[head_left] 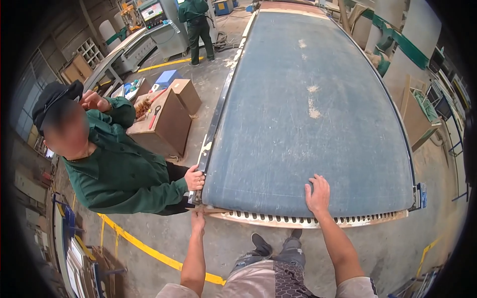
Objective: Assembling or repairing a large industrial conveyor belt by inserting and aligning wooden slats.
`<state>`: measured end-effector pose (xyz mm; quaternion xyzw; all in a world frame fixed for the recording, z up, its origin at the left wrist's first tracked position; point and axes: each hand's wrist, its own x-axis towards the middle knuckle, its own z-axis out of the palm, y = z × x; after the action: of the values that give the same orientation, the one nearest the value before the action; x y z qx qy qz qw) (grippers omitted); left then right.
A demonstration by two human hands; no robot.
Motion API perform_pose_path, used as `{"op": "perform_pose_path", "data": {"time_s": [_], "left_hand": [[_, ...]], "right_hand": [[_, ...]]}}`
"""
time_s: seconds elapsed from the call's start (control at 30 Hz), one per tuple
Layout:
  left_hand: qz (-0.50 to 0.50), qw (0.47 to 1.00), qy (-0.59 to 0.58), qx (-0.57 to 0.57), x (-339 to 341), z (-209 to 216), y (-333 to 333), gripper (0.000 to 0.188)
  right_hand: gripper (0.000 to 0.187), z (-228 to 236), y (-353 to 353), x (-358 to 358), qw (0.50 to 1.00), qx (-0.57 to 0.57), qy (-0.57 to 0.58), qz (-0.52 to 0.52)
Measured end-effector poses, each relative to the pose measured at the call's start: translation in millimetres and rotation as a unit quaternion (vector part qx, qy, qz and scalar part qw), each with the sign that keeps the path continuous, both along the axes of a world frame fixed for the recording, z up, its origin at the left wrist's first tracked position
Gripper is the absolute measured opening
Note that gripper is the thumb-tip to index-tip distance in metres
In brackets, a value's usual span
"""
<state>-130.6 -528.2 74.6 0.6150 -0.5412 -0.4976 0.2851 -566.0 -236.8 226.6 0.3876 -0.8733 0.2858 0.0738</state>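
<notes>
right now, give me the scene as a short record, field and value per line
left hand: at the left end of the slotted strip
right hand: open on the blue-grey belt
belt dust: pale patches along the middle
nearest co-worker: one hand by the belt's left edge, other raised
beyond co-worker: brown box, red-handled tool on top

far worker point(198, 31), head beyond top edge
</notes>
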Motion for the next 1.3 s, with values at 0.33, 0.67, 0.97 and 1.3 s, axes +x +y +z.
{"op": "perform_pose_path", "data": {"time_s": [0.33, 0.67, 0.97, 1.3], "left_hand": [[-0.017, 0.999, -0.019, 0.038, -12, 28, 11, 0.034], [0.018, 1.000, -0.023, 0.006, -12, 35, 25, 0.029], [-0.018, 0.998, -0.054, -0.009, -27, 56, 43, 0.035], [0.025, 0.998, -0.010, -0.058, -24, 55, 45, 0.032]], "right_hand": [[0.031, 6, 0, -1, 1.000, -0.002, 0.009, -0.003], [0.032, 3, -1, 2, 1.000, 0.000, 0.018, -0.004], [0.032, -1, 0, -1, 1.000, -0.003, 0.022, -0.003], [0.031, -1, -1, 0, 1.000, -0.008, 0.021, 0.003]]}}
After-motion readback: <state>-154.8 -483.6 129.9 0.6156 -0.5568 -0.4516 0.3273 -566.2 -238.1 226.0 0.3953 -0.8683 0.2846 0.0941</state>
